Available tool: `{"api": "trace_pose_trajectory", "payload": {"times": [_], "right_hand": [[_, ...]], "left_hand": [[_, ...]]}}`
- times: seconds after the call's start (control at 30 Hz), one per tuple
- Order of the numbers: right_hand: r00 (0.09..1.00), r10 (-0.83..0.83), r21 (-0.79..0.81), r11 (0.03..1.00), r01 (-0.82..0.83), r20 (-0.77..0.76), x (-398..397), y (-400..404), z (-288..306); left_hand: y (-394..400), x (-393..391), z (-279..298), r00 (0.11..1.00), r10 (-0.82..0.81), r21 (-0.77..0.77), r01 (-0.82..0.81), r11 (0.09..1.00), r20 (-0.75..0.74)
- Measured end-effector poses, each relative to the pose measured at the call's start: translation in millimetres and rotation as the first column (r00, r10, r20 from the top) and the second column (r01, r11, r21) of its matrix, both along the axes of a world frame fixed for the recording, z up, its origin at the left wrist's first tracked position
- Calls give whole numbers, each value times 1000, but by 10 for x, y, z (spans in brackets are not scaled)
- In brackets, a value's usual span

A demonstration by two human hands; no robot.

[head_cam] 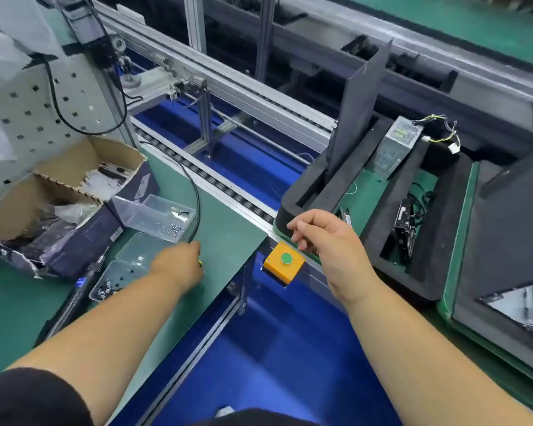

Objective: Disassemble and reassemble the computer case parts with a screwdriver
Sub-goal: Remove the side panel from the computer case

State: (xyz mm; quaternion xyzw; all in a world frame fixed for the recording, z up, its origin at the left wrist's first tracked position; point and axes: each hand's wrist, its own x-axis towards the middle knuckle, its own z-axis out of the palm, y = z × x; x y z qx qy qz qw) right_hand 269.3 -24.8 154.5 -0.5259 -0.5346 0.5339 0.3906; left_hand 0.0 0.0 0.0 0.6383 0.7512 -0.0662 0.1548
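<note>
Left grip: the left hand (179, 265) reaches over the green tabletop (225, 222), knuckles up, fingers curled under; a small yellow-green bit shows at its fingertips, but whether the fingers clamp anything I cannot tell.
Right grip: the right hand (326, 241) hangs in the air above the conveyor edge, fingers loosely bent and apart, holding nothing.
Screwdriver: an electric screwdriver (83, 281) lies on the tabletop left of the left forearm, tip pointing away, beside the torn box.
Button box: an orange box with a green button (285, 262) sits on the rail just below the right hand, not touched.
Screw trays: clear plastic trays (154, 216) stand near the left hand; small dark screws lie in the nearest tray and in the farthest one.
Cardboard box: a torn box (59, 210) with open flaps rests at the tabletop's left end, plastic bags inside.
Cable: a black cable (194, 195) curves across the tabletop toward the left hand.
Case parts: a black foam pallet (336, 179) on the conveyor carries an upright dark panel (360, 96), a silver power supply (394, 142) with loose wires, and a small black component (408, 226).
Far right: another dark case panel (511, 226) lies tilted on a green-edged pallet.
</note>
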Motion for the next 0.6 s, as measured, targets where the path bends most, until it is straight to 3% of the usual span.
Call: {"api": "trace_pose_trajectory", "payload": {"times": [0.13,0.37,0.43,0.6], "right_hand": [[999,-49,-18,999,49,8,-25,11,-11],[996,-86,-19,996,87,17,14,48,-32],[996,-91,-14,996,91,4,41,55,-27],[992,-127,25,992,127,-11,210,44,14]], "left_hand": [[11,-21,-79,991,-61,-32,58,998,-117],[79,-58,-172,990,-110,-66,104,992,-84],[123,-35,-88,995,-94,-40,93,995,-21],[282,135,453,952,44,75,-70,995,302]]}}
